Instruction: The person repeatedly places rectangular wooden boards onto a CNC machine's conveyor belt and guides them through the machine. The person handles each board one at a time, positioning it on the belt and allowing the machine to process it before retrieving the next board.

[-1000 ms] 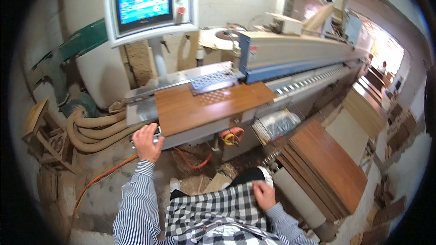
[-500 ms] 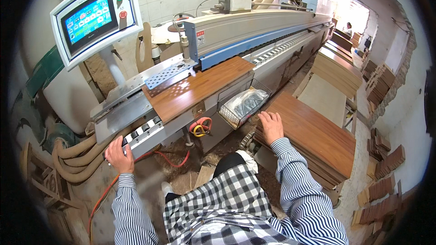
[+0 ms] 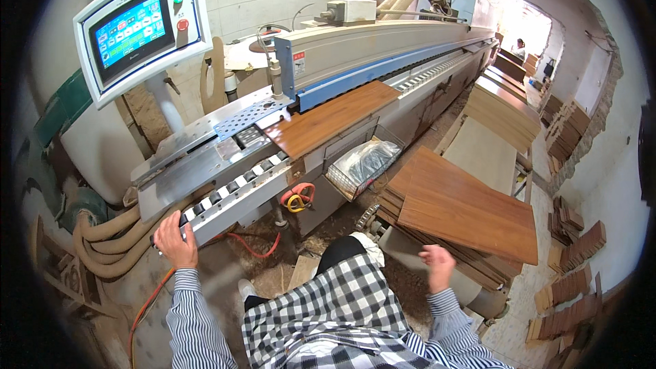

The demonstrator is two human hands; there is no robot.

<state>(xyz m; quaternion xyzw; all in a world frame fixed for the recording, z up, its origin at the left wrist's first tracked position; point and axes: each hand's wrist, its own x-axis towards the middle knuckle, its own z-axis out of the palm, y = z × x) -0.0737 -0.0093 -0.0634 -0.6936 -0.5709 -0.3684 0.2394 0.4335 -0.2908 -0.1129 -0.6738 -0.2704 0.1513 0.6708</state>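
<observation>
At the near left end of the machine's roller rail, my left hand rests with its fingers over the end and its thumb apart. My right hand hangs beside the near side of a stack of boards, its fingers curled in with nothing visible in them. The top brown wood-grain board lies skewed across that stack. Another brown board lies on the machine bed, its far edge against the blue guide beam.
A wire basket holding a plastic-wrapped bundle hangs on the machine's near side, with red and yellow scissor-like handles beside it. A control screen stands at left. Hoses lie below. More boards stand farther right.
The board on the machine has slid away to the right along the beam, baring more rollers. My right hand has come back toward me and curled. The stack's top board has turned askew.
</observation>
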